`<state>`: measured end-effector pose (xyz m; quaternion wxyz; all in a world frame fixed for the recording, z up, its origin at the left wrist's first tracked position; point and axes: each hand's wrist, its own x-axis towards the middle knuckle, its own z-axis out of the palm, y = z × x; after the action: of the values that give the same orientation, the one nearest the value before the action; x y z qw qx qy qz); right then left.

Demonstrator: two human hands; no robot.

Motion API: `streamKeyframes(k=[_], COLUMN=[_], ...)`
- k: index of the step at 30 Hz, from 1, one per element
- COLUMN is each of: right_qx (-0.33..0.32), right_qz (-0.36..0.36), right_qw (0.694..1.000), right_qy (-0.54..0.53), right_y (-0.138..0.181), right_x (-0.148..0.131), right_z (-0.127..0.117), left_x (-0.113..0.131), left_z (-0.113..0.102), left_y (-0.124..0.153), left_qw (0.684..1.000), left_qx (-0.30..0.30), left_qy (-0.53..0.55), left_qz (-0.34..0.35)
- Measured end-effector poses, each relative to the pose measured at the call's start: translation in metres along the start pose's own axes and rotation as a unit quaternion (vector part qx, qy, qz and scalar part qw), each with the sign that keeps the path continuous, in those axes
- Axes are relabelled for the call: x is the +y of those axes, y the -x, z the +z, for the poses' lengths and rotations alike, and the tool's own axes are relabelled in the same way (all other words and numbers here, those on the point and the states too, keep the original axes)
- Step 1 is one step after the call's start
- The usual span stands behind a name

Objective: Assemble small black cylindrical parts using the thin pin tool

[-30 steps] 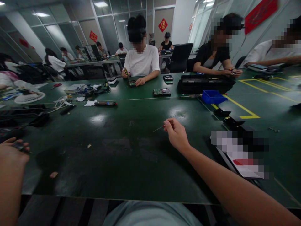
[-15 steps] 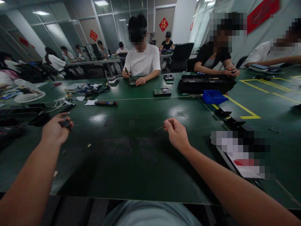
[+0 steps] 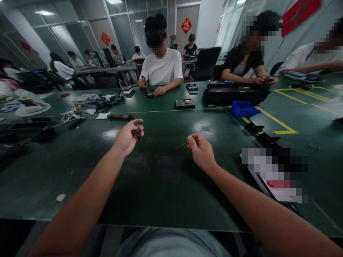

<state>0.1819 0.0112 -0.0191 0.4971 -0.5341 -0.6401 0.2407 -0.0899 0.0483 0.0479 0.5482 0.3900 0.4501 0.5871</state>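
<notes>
My left hand (image 3: pixel 128 137) is above the left-middle of the green table (image 3: pixel 155 200). Its fingers curl round a small dark rounded part (image 3: pixel 136 132) with a thin end pointing down; its kind I cannot make out. The index finger stretches out to the right. Opposite it, my right hand (image 3: pixel 200 150) is closed on a screwdriver (image 3: pixel 181 145). The thin metal shaft points left and slightly down, while most of the reddish handle is hidden in the fingers. A gap separates the two hands.
Across the table a person works on a small device. Two hard drives (image 3: pixel 184 103) lie nearby. Right of them are a long black casing (image 3: pixel 235 94) and a blue bin (image 3: pixel 245 109). A dark cylindrical tool (image 3: pixel 120 116), cables and black parts lie left. Papers (image 3: pixel 284 192) lie right.
My left hand has moved right, from the left side towards the middle, with the small dark part still in it. My right hand and the screwdriver have stayed in place.
</notes>
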Motion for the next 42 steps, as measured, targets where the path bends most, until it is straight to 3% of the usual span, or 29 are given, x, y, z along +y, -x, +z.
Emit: streamKeyframes(k=[5, 9, 12, 16, 20, 23, 29, 42], right_qx=[-0.002, 0.000, -0.005, -0.035, -0.058, -0.047, 0.027, 0.004], right_qz=[0.006, 0.010, 0.010, 0.017, 0.035, 0.033, 0.016, 0.031], right_qw=[1.000, 1.000, 1.000, 0.999, 0.998, 0.998, 0.987, 0.982], right_qy=[-0.007, -0.010, 0.000, -0.009, -0.004, -0.031, -0.157, -0.187], right_y=[0.000, 0.001, 0.001, 0.000, -0.001, -0.001, -0.001, -0.003], right_x=[0.000, -0.002, -0.002, 0.000, -0.002, -0.004, -0.005, 0.000], right_z=[0.000, 0.000, 0.001, 0.002, 0.001, -0.001, 0.000, 0.002], left_x=[-0.032, -0.056, -0.073, -0.092, -0.102, -0.104, -0.102, -0.095], left_z=[0.038, 0.055, 0.057, 0.048, 0.036, 0.031, 0.031, 0.031], left_y=[0.011, 0.024, 0.030, 0.025, 0.014, 0.009, 0.010, 0.015], left_qw=[0.996, 0.982, 0.944, 0.884, 0.819, 0.789, 0.807, 0.818], left_qx=[-0.083, -0.153, -0.204, -0.196, -0.232, -0.240, -0.186, -0.183], left_qy=[-0.019, -0.108, -0.245, -0.395, -0.484, -0.515, -0.515, -0.499], left_qz=[0.002, 0.035, 0.087, 0.152, 0.204, 0.236, 0.223, 0.217])
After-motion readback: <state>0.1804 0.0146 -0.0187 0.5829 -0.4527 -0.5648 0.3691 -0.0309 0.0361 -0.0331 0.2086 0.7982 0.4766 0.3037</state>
